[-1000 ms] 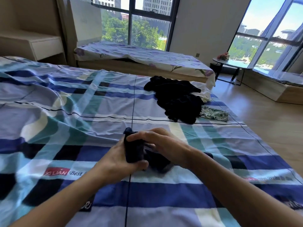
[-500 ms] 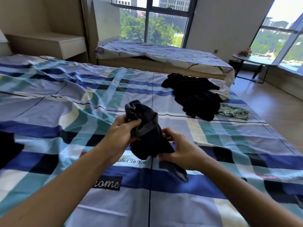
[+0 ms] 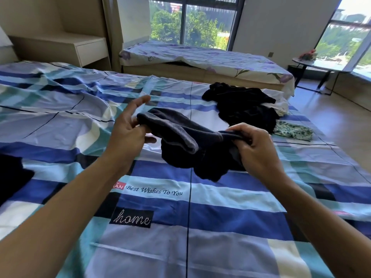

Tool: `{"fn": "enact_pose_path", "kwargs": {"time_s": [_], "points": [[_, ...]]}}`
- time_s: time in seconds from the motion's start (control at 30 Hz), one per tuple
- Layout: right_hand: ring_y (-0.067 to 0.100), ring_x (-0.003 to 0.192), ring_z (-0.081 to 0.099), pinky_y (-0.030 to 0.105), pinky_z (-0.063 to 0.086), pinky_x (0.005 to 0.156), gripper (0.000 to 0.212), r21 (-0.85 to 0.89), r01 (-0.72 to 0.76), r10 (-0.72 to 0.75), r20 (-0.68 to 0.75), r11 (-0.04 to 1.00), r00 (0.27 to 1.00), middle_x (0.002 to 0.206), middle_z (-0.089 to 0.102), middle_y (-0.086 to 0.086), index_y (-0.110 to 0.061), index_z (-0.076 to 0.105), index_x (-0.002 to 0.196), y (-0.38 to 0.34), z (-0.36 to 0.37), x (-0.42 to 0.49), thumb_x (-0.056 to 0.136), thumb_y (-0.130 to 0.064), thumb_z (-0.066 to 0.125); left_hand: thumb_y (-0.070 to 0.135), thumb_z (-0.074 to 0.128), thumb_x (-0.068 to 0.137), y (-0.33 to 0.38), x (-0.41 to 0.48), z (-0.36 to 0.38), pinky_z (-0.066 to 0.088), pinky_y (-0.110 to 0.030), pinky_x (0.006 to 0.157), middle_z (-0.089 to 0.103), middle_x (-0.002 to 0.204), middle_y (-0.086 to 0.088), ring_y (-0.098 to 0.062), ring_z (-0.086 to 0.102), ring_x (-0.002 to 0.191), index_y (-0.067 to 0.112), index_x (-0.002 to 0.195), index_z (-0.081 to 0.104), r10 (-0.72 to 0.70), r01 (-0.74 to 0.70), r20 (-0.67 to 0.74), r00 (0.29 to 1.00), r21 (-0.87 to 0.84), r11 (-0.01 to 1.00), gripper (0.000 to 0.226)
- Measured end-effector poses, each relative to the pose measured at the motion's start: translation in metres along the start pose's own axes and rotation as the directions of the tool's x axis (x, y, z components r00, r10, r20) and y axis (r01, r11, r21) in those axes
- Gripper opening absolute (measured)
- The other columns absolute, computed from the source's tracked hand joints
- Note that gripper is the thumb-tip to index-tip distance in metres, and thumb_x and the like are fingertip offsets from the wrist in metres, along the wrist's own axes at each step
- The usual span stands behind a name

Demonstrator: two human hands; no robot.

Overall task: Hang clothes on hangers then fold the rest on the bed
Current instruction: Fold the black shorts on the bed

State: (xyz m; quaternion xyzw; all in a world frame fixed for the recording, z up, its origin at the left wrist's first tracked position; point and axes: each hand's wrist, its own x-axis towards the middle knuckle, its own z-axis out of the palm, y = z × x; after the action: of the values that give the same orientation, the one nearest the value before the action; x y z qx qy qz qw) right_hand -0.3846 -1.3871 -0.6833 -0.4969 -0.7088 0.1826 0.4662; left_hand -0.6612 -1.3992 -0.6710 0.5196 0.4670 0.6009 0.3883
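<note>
Both hands have drawn apart since half a second ago, so that the small dark navy knit garment, then bunched upright between them, is now pulled out sideways above the blue, teal and white checked bed cover. At nine o'clock, at the picture's left edge, a flat black cloth lies on the cover, cut off by the frame. Next comes the left hand: its thumb and lower fingers pinch the garment's ribbed left end, while the forefinger sticks out straight and free. The garment hangs clear of the bed at the centre, its long axis running from about ten o'clock down to four o'clock, the slack middle sagging towards the cover. The right hand holds the lower right end, fingers curled tightly round a gathered fold. Each hand thus has one end, and the cover lies directly under the span, so laying it flat for folding looks to need only a straight lowering. Beyond, at one o'clock from the garment, a heap of black crumpled clothes waits well apart, and just beside it at three o'clock lies a green patterned scrap of fabric.
</note>
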Motion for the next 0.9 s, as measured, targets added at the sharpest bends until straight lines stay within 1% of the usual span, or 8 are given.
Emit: {"fn": "enact_pose_path", "kwargs": {"time_s": [0.1, 0.17, 0.23, 0.33, 0.4, 0.57, 0.73, 0.9], "points": [[0.003, 0.072, 0.067, 0.023, 0.05, 0.069, 0.034, -0.075, 0.094, -0.087, 0.093, 0.993, 0.992, 0.079, 0.073, -0.012, -0.022, 0.077, 0.093, -0.012, -0.005, -0.008, 0.078, -0.003, 0.054, -0.017, 0.042, 0.088, 0.009, 0.001, -0.013, 0.056, -0.034, 0.066, 0.069, 0.084, -0.005, -0.013, 0.066, 0.069, 0.017, 0.086, 0.068, -0.028, 0.008, 0.109, 0.994, 0.177, 0.984, 0.043], [0.003, 0.057, 0.062, 0.023, 0.049, 0.057, 0.036, -0.052, 0.027, -0.002, 0.428, 0.998, 0.904, 0.071, 0.072, -0.009, -0.025, 0.077, 0.092, -0.021, -0.008, -0.017, 0.084, 0.004, 0.057, -0.008, 0.046, 0.079, 0.011, -0.002, -0.032, 0.053, -0.033, 0.065, 0.063, 0.072, -0.008, -0.016, 0.064, 0.065, 0.01, 0.078, 0.062, -0.211, 0.075, 0.329, 0.921, 0.381, 0.922, 0.024], [0.0, 0.063, 0.063, 0.019, 0.05, 0.062, 0.028, -0.212, -0.025, 0.188, 0.804, 0.977, 0.564, 0.083, 0.074, -0.011, -0.031, 0.076, 0.106, -0.028, -0.008, -0.029, 0.092, -0.008, 0.067, 0.01, 0.049, 0.067, 0.011, -0.009, -0.049, 0.052, -0.03, 0.06, 0.063, 0.073, -0.01, -0.022, 0.065, 0.07, 0.005, 0.086, 0.062, -0.54, 0.095, 0.479, 0.692, 0.682, 0.726, 0.024], [-0.001, 0.1, 0.066, 0.018, 0.049, 0.089, 0.042, -0.455, 0.101, 0.441, 0.887, 0.885, 0.138, 0.114, 0.072, -0.016, -0.033, 0.062, 0.133, -0.026, -0.002, -0.039, 0.092, -0.041, 0.07, 0.019, 0.059, 0.073, 0.011, -0.025, -0.05, 0.052, -0.026, 0.054, 0.073, 0.085, -0.011, -0.026, 0.07, 0.074, 0.006, 0.097, 0.064, -0.844, 0.075, 0.431, 0.319, 0.876, 0.476, 0.027], [0.003, 0.103, 0.065, 0.02, 0.049, 0.092, 0.042, -0.506, 0.061, 0.481, 0.846, 0.86, 0.231, 0.114, 0.071, -0.015, -0.029, 0.062, 0.132, -0.016, 0.003, -0.037, 0.093, -0.045, 0.067, 0.024, 0.066, 0.09, 0.005, -0.027, -0.04, 0.052, -0.026, 0.054, 0.076, 0.089, -0.013, -0.028, 0.071, 0.075, 0.01, 0.097, 0.063, -0.858, 0.118, 0.415, 0.303, 0.877, 0.466, 0.016], [0.019, 0.114, 0.059, 0.03, 0.046, 0.097, 0.057, -0.551, -0.147, 0.492, 0.557, 0.822, 0.669, 0.13, 0.06, 0.002, -0.02, 0.054, 0.14, 0.038, 0.021, -0.027, 0.091, -0.044, 0.07, 0.06, 0.051, 0.095, -0.053, -0.015, -0.013, 0.05, -0.034, 0.09, 0.065, 0.123, -0.003, -0.025, 0.062, 0.108, 0.022, 0.13, 0.055, -0.606, -0.158, 0.265, 0.75, 0.961, 0.225, 0.052], [0.023, 0.126, 0.052, 0.033, 0.042, 0.104, 0.075, -0.411, -0.351, 0.534, 0.524, 0.841, 0.664, 0.139, 0.052, 0.005, -0.024, 0.036, 0.153, 0.057, 0.041, -0.032, 0.09, -0.043, 0.072, 0.063, 0.057, 0.089, -0.098, -0.014, 0.009, 0.025, -0.037, 0.12, 0.029, 0.162, -0.005, -0.024, 0.028, 0.149, 0.031, 0.16, 0.01, -0.523, -0.078, 0.337, 0.783, 0.887, 0.456, 0.091], [0.014, 0.087, 0.06, 0.022, 0.046, 0.07, 0.046, -0.376, -0.434, 0.574, 0.555, 0.819, 0.603, 0.107, 0.061, 0.002, -0.019, 0.063, 0.129, 0.054, 0.037, -0.024, 0.086, -0.024, 0.079, 0.035, 0.077, 0.082, -0.097, -0.008, 0.01, 0.053, -0.038, 0.095, 0.066, 0.124, 0.0, -0.019, 0.064, 0.107, 0.033, 0.117, 0.063, -0.448, -0.062, 0.349, 0.823, 0.839, 0.54, 0.037]]}}
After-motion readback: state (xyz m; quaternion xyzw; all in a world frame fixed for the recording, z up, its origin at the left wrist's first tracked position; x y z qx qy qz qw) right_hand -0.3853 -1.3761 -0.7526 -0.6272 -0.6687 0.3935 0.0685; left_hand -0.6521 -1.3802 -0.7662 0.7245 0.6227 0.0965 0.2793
